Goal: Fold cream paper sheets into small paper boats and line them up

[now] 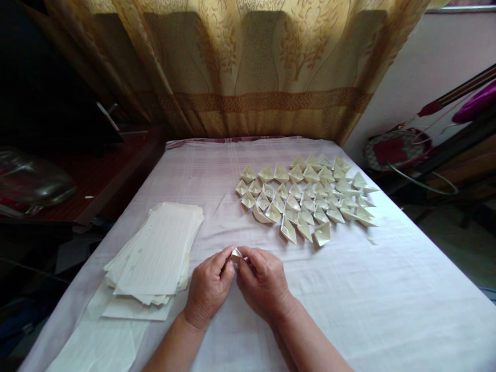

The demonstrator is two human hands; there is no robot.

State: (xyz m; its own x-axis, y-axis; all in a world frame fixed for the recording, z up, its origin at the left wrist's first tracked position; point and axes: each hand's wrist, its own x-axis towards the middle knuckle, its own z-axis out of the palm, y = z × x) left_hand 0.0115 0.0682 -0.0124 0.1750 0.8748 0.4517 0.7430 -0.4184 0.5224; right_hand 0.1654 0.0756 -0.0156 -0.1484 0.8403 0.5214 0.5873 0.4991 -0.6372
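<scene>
Left hand (pixel 211 289) and right hand (pixel 268 281) pinched a small folded paper (pixel 236 253), seemingly unfinished, above the white cloth (pixel 360 315); beyond, rows of paper boats (pixel 291 203) looked done, while stacked sheets (pixel 158 248) lay flat, unfolded.

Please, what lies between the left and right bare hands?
The head view shows a small folded white paper piece there, held by the left hand and the right hand.

No words or numbers can be read. On the stack of thin, white, rectangular paper sheets (pixel 160 248), the top sheet carries faint ruled lines, and small grey marks near the stack's left edge are too blurred to make out.
</scene>
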